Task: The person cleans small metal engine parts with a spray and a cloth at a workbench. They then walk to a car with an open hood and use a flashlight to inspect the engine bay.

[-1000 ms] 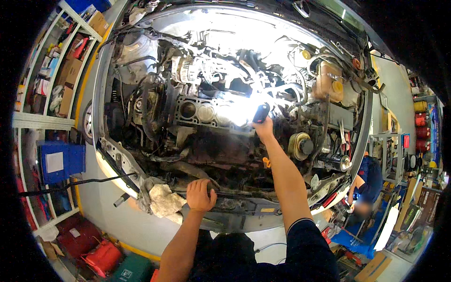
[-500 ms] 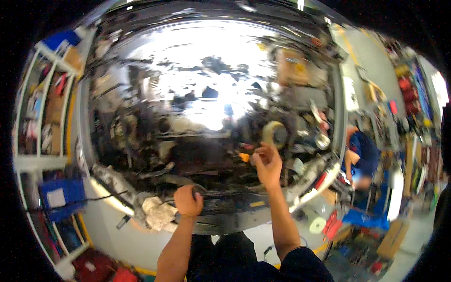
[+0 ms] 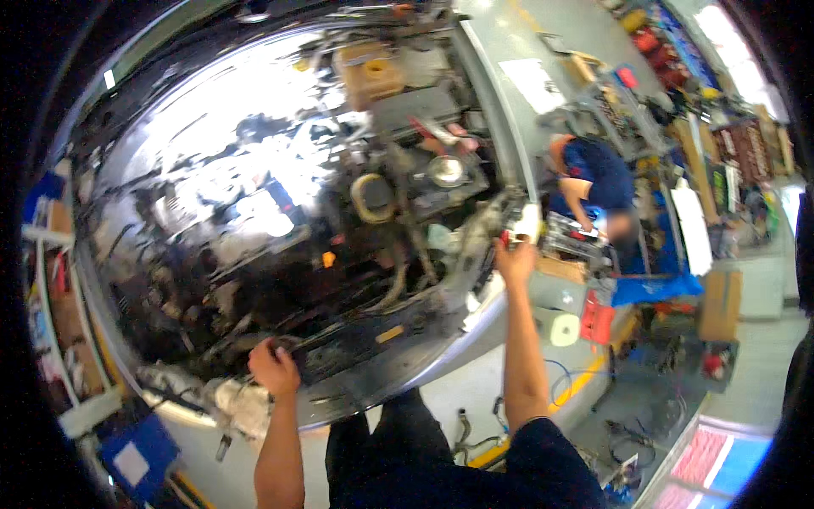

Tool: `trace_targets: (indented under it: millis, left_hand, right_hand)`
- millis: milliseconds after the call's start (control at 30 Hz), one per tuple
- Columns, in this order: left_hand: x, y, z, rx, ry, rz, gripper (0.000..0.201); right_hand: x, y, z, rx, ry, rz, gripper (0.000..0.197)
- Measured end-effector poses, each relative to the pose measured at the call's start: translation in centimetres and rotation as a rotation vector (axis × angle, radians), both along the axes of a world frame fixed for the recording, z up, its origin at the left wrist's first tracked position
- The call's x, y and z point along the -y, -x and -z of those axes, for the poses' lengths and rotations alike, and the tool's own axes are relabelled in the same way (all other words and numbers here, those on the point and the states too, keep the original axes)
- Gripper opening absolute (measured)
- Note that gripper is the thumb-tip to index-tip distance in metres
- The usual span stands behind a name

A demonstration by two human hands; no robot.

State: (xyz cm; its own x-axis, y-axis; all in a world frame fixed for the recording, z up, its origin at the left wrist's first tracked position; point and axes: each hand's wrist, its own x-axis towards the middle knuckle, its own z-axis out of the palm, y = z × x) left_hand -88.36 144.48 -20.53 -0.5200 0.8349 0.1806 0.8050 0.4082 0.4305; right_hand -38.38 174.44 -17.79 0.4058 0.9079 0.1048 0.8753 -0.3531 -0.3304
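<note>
The opened engine bay of a car fills the middle left, with a dark front panel (image 3: 356, 366) along its near edge. My left hand (image 3: 275, 366) is closed at that edge; a dark bit shows by its fingers, too small to name. Over the near right corner of the car, beside the whitish headlight (image 3: 485, 304), my right hand (image 3: 517, 261) has its fingers bent. Red and white show at its fingertips, and I cannot make out what it holds. A pale ring-shaped part (image 3: 373, 197) and a small orange piece (image 3: 328, 260) sit in the bay.
To the right a co-worker (image 3: 598, 174) in dark blue bends over parts on the floor. A crumpled beige cloth (image 3: 244, 405) lies at the near left corner. A white roll (image 3: 560, 327), a red item (image 3: 598, 317) and a cardboard box (image 3: 721, 305) stand to the right.
The view has turned to the right. My right hand has moved from above the engine bay out to the car's near right corner. My left hand stays at the front edge.
</note>
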Motion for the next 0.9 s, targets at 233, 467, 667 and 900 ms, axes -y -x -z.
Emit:
trace_targets:
  millis: [233, 467, 667, 900]
  left_hand:
    - [-1.8, 0.6, -1.2, 0.171, -0.034, -0.221, 0.027]
    - [-14.0, 12.3, 4.2, 0.186, -0.108, -0.154, 0.034]
    - [-25.0, 22.5, 12.5, -0.089, -0.077, -0.056, 0.050]
    - [-28.8, 23.3, 16.1, -0.114, 0.009, -0.032, 0.062]
  right_hand:
    - [-0.9, -3.9, 3.5, -0.159, -0.089, 0.003, 0.039]
    - [6.4, -4.4, 0.2, -0.743, -0.268, 0.193, 0.025]
    - [20.6, 10.4, -6.8, -1.164, 0.185, 0.300, 0.024]
    - [4.6, 38.8, -9.4, -1.328, 1.003, -0.422, 0.023]
